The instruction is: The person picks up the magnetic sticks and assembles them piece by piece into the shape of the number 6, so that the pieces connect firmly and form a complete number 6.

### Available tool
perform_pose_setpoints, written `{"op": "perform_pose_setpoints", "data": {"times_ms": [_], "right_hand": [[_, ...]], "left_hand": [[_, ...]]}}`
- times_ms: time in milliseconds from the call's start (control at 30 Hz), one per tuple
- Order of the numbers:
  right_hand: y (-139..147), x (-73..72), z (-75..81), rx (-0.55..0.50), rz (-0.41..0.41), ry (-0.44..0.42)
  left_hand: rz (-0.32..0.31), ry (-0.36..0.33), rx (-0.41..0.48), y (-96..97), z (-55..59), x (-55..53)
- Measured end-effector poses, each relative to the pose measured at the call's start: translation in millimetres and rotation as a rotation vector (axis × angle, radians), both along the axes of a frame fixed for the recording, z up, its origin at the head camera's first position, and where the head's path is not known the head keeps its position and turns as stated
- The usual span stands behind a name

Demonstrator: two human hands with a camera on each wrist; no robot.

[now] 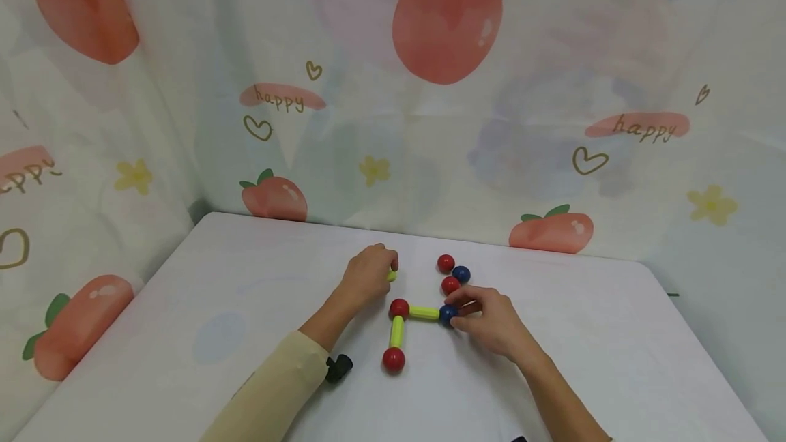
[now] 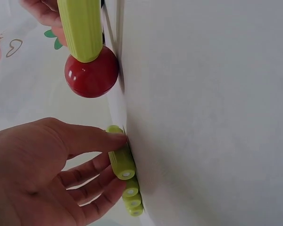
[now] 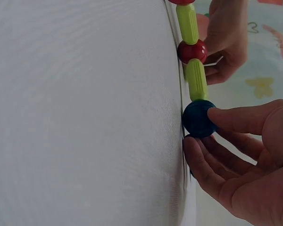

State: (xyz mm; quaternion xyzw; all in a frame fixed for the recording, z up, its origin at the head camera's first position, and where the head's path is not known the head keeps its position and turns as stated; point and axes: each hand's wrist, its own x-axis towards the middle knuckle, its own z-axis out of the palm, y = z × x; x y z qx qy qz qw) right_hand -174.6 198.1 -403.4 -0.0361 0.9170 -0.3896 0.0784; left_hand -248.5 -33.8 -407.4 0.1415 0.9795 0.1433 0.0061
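On the table, two yellow-green rods join a red ball point(image 1: 399, 309) at the corner to another red ball point(image 1: 394, 360) and to a blue ball point(image 1: 448, 315), making an L. My right hand point(image 1: 494, 322) holds that blue ball between thumb and fingers. Further back, my left hand point(image 1: 368, 271) pinches a yellow-green rod point(image 2: 121, 160), thumb on its near side. More rods point(image 2: 134, 202) lie in a row beyond it, partly behind the fingers. In the head view the left hand hides most of these rods.
Two loose red balls point(image 1: 445, 263) and a second blue ball point(image 1: 461, 274) sit together behind my right hand. A white table point(image 1: 245, 319) spreads under everything, against a curtain point(image 1: 405, 155) printed with fruit. A black wrist strap piece point(image 1: 339, 368) shows by the left sleeve.
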Motion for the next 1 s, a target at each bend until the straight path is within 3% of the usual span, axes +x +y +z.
{"op": "perform_pose_setpoints", "data": {"times_ms": [167,333,567,1000], "right_hand": [[2,-0.9,-0.2,0.010,0.005,0.006],[4,-1.9,0.5,0.018,0.008,0.014],[4,-1.9,0.1,0.011,0.006,0.008],[1,-1.2,-1.5,0.003,0.011,0.003]], "left_hand": [[0.017,-0.034,0.061,-1.3,1.7,2.4],[0.057,-0.049,0.196,-7.2,7.1,10.5],[0.077,-0.106,0.438,-19.5,15.0,31.4],[0.090,-0.309,0.613,-40.2,26.4,68.0]]}}
